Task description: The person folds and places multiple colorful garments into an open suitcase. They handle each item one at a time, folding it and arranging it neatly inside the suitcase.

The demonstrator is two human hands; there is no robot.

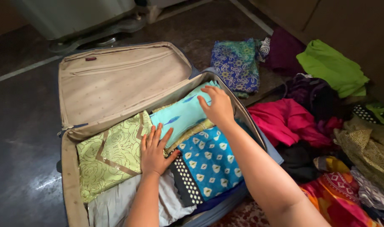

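Two hands [155, 152] on perhaps five folded garments [112, 155].

Dark glossy floor [19, 138] with a pale stripe [23, 69], wooden cabinets [347, 21] behind.

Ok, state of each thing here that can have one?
suitcase: open, lid laid back.
lid pocket zip: closed.
light green cloth: folded, packed flat.
turquoise cloth: folded, right hand pressing it.
left hand: flat, fingers spread.
clothes pile: loose, unfolded on floor.
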